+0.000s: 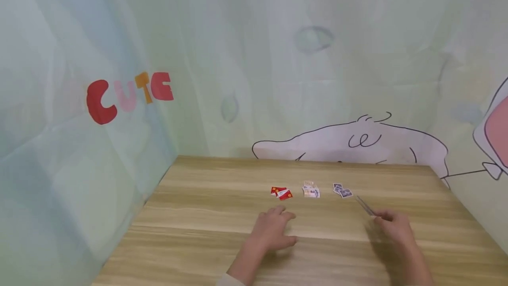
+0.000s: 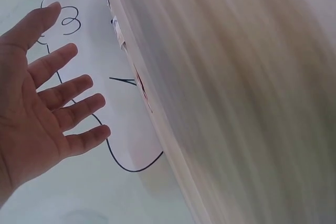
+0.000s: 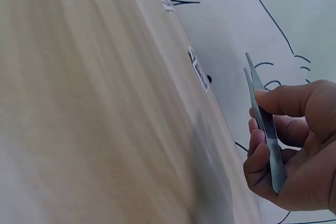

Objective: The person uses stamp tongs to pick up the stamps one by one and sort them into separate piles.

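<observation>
My right hand [image 1: 394, 228] grips a pair of metal tweezers [image 3: 269, 129] between thumb and fingers, tips pointing away and slightly parted. Just beyond those tips lie several dark grey stamp-like pieces [image 1: 346, 193], overlapping on the table. My left hand [image 1: 271, 229] hovers over the wood with fingers spread, holding nothing; the left wrist view shows its bare palm [image 2: 31, 114]. Ahead of it are several small red pieces with yellow marks [image 1: 285, 195]. Between the red and grey groups sits a cluster of pale pieces with orange and purple print [image 1: 311, 192].
The wood-grain table [image 1: 198, 224] runs back to a pale printed cloth [image 1: 246, 78] hanging behind it and at the sides. A cartoon animal outline [image 1: 357, 144] and coloured letters [image 1: 102, 102] decorate the cloth.
</observation>
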`<state>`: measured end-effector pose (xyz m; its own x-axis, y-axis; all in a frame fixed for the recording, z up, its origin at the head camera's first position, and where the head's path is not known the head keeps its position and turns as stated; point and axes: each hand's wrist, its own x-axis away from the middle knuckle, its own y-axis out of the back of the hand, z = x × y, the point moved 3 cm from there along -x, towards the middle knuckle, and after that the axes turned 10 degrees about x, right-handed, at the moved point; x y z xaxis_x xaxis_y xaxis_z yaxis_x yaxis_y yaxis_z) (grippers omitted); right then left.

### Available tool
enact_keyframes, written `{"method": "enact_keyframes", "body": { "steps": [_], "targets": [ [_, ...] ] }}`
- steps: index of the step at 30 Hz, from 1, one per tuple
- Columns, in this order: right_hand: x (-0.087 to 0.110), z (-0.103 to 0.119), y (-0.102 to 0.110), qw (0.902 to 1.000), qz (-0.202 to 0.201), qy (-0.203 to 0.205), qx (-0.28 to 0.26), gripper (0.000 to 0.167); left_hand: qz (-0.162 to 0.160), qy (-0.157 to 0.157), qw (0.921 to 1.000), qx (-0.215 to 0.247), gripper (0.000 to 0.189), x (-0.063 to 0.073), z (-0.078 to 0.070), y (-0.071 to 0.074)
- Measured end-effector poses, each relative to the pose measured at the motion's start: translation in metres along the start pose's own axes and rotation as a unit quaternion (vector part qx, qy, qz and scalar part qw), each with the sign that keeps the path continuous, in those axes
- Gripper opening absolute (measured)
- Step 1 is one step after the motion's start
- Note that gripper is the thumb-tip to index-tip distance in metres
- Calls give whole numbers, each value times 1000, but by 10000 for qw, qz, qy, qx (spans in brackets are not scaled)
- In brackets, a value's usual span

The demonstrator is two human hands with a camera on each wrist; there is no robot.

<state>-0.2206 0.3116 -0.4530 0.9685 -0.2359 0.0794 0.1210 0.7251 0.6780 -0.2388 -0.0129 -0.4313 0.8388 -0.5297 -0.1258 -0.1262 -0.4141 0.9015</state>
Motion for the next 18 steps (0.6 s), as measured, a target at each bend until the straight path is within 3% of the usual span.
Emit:
{"method": "enact_keyframes", "body": {
  "steps": [4, 9, 18],
  "targets": [
    [7, 5, -6, 9999, -149, 45, 56, 33, -109, 73, 9998, 157, 51, 6, 6, 5],
    [12, -2, -9, 9992, -352, -193, 63, 36, -105, 208, 9986, 469, 51, 13, 10, 4],
    [29, -10, -11, 9975, -469, -452, 263, 40, -408, 186, 9989, 142, 52, 29, 15, 7]
  ]
}}
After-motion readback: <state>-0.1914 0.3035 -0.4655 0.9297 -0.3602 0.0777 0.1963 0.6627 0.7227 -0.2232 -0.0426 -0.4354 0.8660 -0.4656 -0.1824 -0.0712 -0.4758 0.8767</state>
